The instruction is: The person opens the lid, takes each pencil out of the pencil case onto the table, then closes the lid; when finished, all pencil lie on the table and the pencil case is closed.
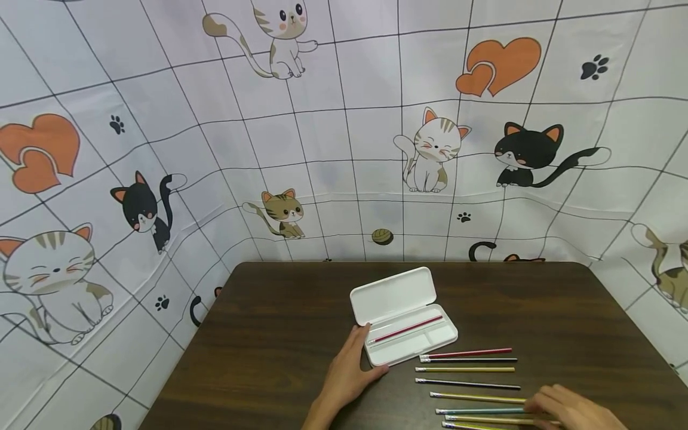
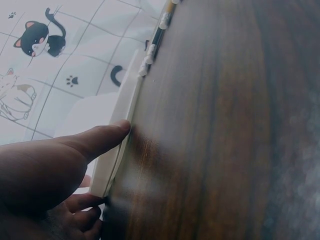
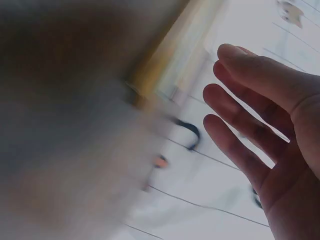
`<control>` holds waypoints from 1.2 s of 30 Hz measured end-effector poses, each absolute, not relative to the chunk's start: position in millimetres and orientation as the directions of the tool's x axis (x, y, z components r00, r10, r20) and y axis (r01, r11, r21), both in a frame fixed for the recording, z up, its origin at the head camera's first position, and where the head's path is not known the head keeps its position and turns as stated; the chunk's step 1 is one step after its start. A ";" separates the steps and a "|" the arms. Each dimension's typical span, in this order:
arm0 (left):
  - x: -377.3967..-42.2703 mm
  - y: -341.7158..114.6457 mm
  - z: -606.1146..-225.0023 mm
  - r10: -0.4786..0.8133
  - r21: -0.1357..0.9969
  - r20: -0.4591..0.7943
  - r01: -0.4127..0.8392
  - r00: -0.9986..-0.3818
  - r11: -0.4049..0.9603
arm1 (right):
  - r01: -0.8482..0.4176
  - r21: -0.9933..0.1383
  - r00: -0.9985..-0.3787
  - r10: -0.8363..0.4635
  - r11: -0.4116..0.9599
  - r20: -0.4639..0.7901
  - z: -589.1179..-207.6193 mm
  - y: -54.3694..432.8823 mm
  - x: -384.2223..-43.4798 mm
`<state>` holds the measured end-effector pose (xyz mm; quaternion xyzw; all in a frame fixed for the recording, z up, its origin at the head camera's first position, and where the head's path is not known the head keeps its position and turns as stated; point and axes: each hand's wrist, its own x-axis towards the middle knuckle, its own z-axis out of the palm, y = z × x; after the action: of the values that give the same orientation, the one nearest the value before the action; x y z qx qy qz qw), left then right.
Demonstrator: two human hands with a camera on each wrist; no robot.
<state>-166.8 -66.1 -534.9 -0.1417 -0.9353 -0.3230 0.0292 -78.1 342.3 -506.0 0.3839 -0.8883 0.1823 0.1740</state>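
An open white pencil case point(image 1: 411, 353) lies on the table with its lid raised toward the back. Inside it is one red pencil point(image 1: 405, 329). My left hand point(image 1: 346, 373) holds the case's left end, thumb at the front edge and fingers at the side; the left wrist view shows the thumb against its wall. Right of the case, several pencils lie in a rough column, among them a black pencil point(image 1: 467, 384) and a teal pencil point(image 1: 481, 411). Over the right ends of the lowest ones is my right hand point(image 1: 570, 409). Its fingers are loosely bent and hold nothing in the right wrist view.
The dark wooden table point(image 1: 269, 346) reaches back to a white cat-print sheet point(image 1: 355, 137) hanging behind and at the sides. A red pencil point(image 1: 473, 353) lies close to the case's front right corner. The nearest pencils run toward the bottom edge of the head view.
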 end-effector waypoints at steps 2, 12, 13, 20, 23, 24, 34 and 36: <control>-167.0 -66.4 -535.3 0.245 0.597 0.148 0.284 -0.958 0.751 | -0.702 -0.156 -0.677 -0.582 0.695 0.451 -483.9 340.7 -84.2; -166.7 -67.2 -538.1 0.242 0.600 0.145 0.279 -0.960 0.750 | -0.735 -0.116 -0.613 -0.580 0.668 0.536 -441.6 292.3 -163.3; -166.7 -66.8 -538.7 0.242 0.601 0.145 0.280 -0.959 0.748 | -0.730 -0.142 -0.634 -0.586 0.668 0.505 -442.9 285.8 -171.5; -165.6 -64.5 -540.1 0.246 0.606 0.152 0.287 -0.957 0.742 | -0.701 -0.258 -0.712 -0.631 0.666 0.307 -465.8 244.5 -222.5; -165.4 -63.9 -539.4 0.248 0.609 0.155 0.291 -0.956 0.738 | -0.703 -0.264 -0.711 -0.645 0.661 0.280 -475.5 232.8 -235.8; -165.5 -63.7 -539.1 0.250 0.609 0.156 0.292 -0.956 0.737 | -0.705 -0.264 -0.709 -0.649 0.659 0.274 -478.3 229.9 -238.9; -167.1 -63.7 -536.1 0.248 0.612 0.156 0.291 -0.956 0.736 | -0.714 -0.215 -0.700 -0.667 0.666 0.256 -494.0 216.2 -253.3; -167.3 -64.2 -536.3 0.247 0.613 0.155 0.289 -0.956 0.736 | -0.721 -0.195 -0.692 -0.676 0.665 0.255 -494.7 213.7 -255.9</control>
<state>-167.3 -64.2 -536.3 -0.1441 -0.9310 -0.3339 0.0317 -255.9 213.7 -494.7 0.3843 -0.9087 0.1415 0.0807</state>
